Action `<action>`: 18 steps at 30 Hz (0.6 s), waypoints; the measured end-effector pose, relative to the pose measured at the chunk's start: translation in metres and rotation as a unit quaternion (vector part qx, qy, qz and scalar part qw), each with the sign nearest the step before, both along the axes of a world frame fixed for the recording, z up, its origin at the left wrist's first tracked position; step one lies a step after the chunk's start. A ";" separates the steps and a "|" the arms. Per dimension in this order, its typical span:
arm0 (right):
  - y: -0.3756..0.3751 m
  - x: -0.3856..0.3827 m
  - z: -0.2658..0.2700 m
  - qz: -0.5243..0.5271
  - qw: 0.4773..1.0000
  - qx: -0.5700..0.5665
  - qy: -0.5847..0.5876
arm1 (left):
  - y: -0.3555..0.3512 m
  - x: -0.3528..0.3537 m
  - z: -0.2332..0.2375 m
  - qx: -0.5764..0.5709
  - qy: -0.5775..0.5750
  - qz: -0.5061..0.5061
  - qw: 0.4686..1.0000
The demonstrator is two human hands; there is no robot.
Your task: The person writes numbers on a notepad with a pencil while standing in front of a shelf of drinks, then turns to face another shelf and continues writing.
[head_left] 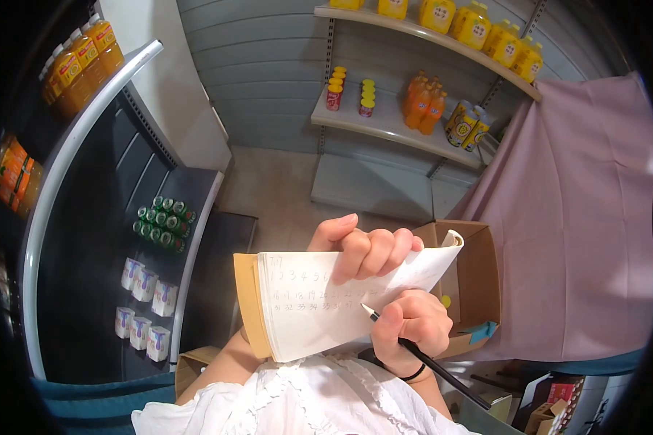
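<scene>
White notepad, brown card back: before the chest, left hand grip folded over its top edge. Slim black pen: pinched in right hand grip, tip at the page. Judged step: entering figures; next needs tip on a row, pad steady

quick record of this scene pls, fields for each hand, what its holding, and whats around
left hand: grips the notepad, fingers curled over the folded page
right hand: holds a pen, tip at the page
page: rows of handwritten numbers
behind the hands: open cardboard box, pink cloth
shelves: orange drink bottles, green cans
</scene>
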State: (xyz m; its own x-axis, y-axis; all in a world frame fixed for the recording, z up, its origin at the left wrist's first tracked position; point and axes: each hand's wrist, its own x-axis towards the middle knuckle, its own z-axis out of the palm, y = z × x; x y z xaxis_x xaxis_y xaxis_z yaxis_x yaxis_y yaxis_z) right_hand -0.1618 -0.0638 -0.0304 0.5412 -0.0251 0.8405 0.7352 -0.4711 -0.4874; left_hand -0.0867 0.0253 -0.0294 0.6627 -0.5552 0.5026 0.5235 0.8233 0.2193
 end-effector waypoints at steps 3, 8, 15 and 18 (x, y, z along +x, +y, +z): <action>0.001 0.001 0.002 -0.001 1.000 0.001 0.000 | -0.001 0.002 -0.002 -0.007 -0.004 0.001 1.000; 0.000 0.002 0.000 -0.007 1.000 -0.005 0.003 | -0.001 -0.001 0.007 0.020 0.020 0.013 0.999; -0.001 0.003 -0.002 -0.008 1.000 -0.011 0.005 | -0.002 -0.002 0.008 0.046 0.041 0.033 0.998; -0.002 0.003 -0.003 -0.006 1.000 0.001 0.002 | -0.002 0.003 -0.003 -0.002 0.010 0.008 1.000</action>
